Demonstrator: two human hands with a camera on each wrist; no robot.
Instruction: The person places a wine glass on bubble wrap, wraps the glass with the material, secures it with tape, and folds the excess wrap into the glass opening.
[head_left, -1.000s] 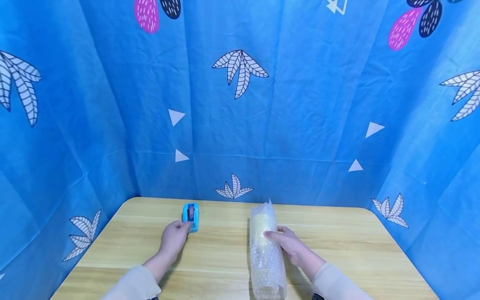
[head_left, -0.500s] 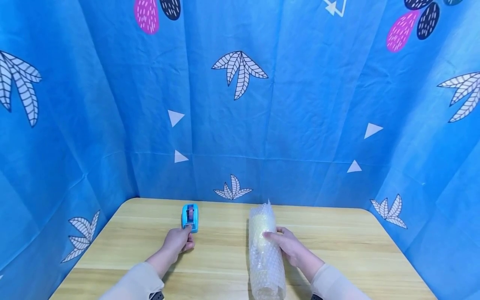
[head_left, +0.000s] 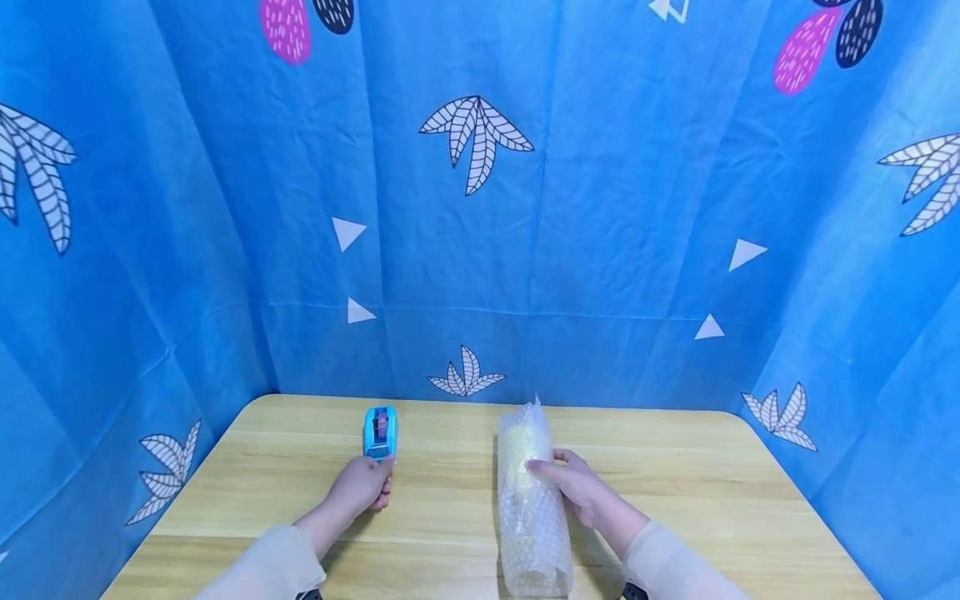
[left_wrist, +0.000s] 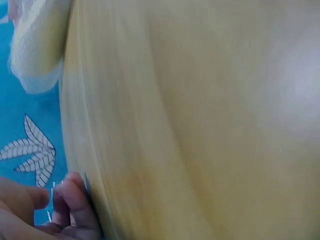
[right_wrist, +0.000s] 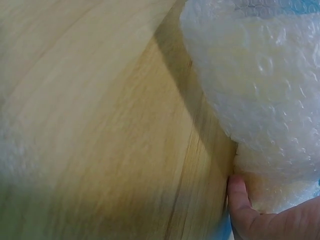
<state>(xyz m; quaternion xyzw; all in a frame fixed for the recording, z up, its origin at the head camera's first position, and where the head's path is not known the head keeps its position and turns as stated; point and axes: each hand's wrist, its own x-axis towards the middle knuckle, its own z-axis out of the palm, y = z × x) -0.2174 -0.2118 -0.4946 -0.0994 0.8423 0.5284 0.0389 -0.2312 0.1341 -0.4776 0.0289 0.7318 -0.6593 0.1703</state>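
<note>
Toward the left of the table lies a small blue tape dispenser (head_left: 381, 433), its roll of tape visible in the top. My left hand (head_left: 362, 483) is at its near end, thumb by the cutting edge and other fingers curled below. In the left wrist view, the thumb and index finger (left_wrist: 74, 195) pinch what looks like a thin clear strip of tape (left_wrist: 53, 186), hard to make out. My right hand (head_left: 581, 487) grips the right side of a bubble-wrapped roll (head_left: 534, 533), thumb on top. Something pale yellow shows through the wrap; its kind is hidden.
The wooden table (head_left: 450, 517) has rounded far corners. A blue patterned curtain (head_left: 480, 250) encloses it at the back and both sides. The bubble-wrapped roll lies lengthwise, from near the far edge toward the front.
My left hand has slid slightly back and right along the dispenser's near end, with the other fingers tucked below the thumb. The right hand and the wrapped roll have stayed put.
</note>
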